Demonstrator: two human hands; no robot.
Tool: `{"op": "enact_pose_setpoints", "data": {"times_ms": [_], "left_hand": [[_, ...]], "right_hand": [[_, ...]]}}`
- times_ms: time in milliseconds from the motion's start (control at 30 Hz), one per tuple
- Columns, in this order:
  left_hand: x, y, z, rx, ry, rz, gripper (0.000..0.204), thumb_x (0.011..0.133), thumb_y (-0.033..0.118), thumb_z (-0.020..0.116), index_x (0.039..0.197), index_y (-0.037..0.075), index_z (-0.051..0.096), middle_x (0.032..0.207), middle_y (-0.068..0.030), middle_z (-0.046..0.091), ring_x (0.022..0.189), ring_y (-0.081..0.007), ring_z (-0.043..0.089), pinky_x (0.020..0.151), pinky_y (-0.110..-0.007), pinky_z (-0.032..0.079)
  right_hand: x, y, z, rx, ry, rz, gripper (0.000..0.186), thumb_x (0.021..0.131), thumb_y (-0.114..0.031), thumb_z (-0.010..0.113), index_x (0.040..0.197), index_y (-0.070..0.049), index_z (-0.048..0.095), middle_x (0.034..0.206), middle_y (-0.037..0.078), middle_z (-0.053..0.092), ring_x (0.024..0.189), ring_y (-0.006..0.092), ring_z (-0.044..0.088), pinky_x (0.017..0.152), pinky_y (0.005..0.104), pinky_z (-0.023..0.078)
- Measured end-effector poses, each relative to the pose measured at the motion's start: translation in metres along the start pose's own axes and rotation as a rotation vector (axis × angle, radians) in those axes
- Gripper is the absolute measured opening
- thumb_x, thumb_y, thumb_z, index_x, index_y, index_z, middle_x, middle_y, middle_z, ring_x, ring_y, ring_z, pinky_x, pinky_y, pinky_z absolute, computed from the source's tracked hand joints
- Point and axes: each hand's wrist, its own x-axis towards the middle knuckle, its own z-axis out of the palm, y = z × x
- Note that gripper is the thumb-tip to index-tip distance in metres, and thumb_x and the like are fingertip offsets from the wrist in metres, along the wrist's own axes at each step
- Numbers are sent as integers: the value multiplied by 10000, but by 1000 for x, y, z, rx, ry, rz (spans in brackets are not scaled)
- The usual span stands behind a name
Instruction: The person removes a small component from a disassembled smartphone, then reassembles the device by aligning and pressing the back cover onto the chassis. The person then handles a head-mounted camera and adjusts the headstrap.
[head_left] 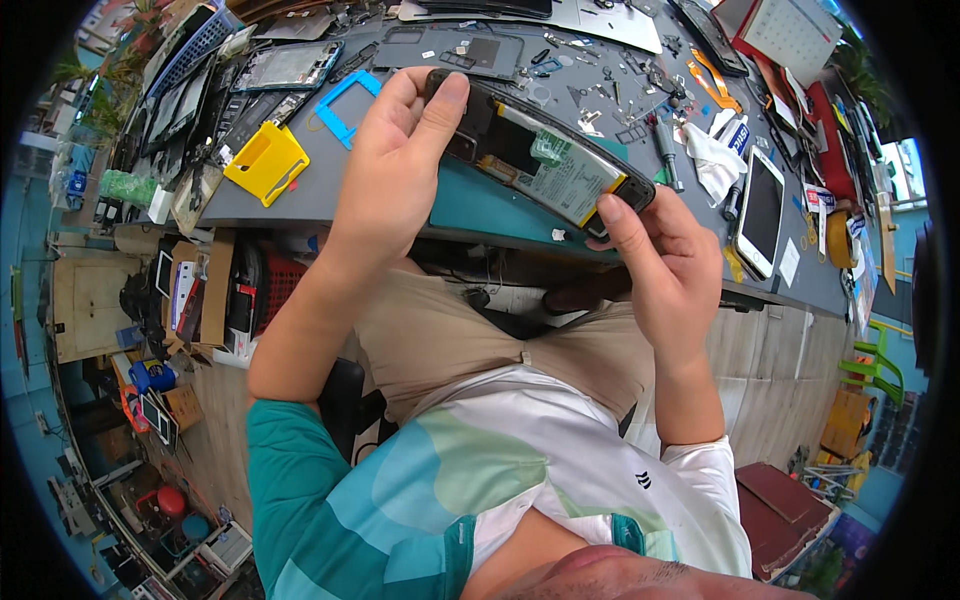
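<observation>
An opened smartphone [515, 165] is held up by both ends, above the near edge of the desk and a teal mat [480, 209]. Its inside faces me, with a silver battery [568, 180] filling the right part and a dark area left of it. My left hand [398, 150] grips the left end, thumb on top and fingers behind. At the right end, my right hand [655, 245] pinches the lower corner between thumb and fingers. The fingertips behind the phone are hidden.
A yellow plastic holder [267, 163] and a blue frame [347, 108] lie left of the phone. To the right are a screwdriver [667, 155], a white cloth [712, 165] and a white phone [762, 215]. Small parts [615, 90] are scattered behind. A blue basket [195, 48] stands far left.
</observation>
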Motion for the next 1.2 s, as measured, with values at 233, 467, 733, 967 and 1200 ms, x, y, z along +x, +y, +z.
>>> {"op": "enact_pose_setpoints", "data": {"times_ms": [233,467,733,967,1200], "left_hand": [[-10,-9,-13,-130,-82,64,228,1192,172,476,1318,-1,557,1279,-127,639,1249,-187,576,1158,-361,418],[-17,-17,-13,120,-102,204,225,1182,159,518,1366,32,493,1252,-125,584,1185,-171,544,1127,-334,405],[-14,-23,-15,124,-159,253,164,1178,142,550,1309,68,485,1224,-110,564,1144,-160,519,1083,-318,406],[-14,-23,-17,111,-154,227,162,1180,150,548,1301,65,481,1214,-114,562,1144,-168,525,1071,-332,430],[-13,-20,-19,91,-177,206,152,1180,150,547,1285,62,480,1222,-112,553,1159,-181,529,1085,-343,430]], "right_hand": [[19,-4,-9,-359,-24,-303,199,940,-81,844,1104,24,806,949,105,771,782,153,638,672,292,498],[15,-13,-9,-380,-76,-165,237,876,-72,867,1103,-16,829,1011,97,753,865,208,633,712,333,479],[23,-17,0,-360,-43,-398,337,862,-54,882,1187,-12,802,1102,131,761,959,254,703,768,350,548],[33,-21,39,-381,34,-442,212,902,-74,875,1089,4,815,1049,129,787,896,263,719,763,359,571],[32,-26,44,-281,55,-350,125,915,-50,859,1018,13,827,989,125,799,842,238,725,741,335,566]]}}
